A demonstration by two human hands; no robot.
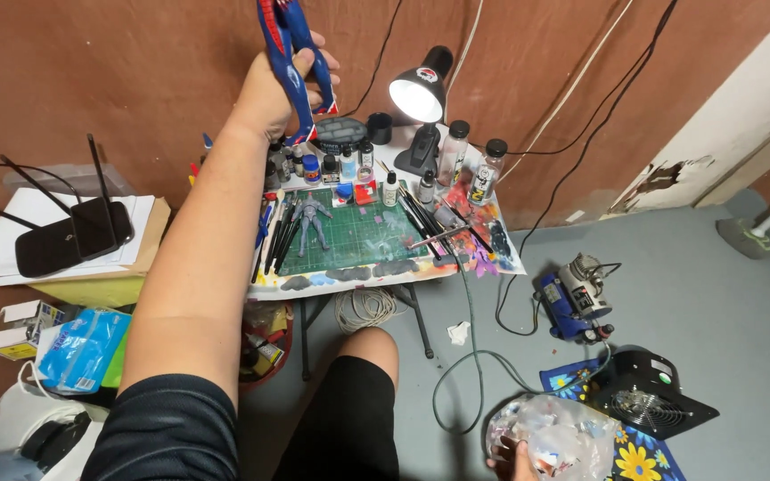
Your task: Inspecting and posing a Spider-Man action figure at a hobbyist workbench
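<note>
Left hand point(280, 85) raised, fingers wrapped around blue-red figure point(294, 62); right hand point(514, 459) low, clutching crumpled plastic bag point(552, 438) above floor.

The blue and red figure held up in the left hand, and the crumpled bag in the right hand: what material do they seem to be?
The blue and red painted figure in the left hand looks like rigid plastic or resin, with a slight gloss on its limbs. The crumpled clear bag at the right hand seems to be thin plastic film: it is see-through, with shiny creases.
</note>
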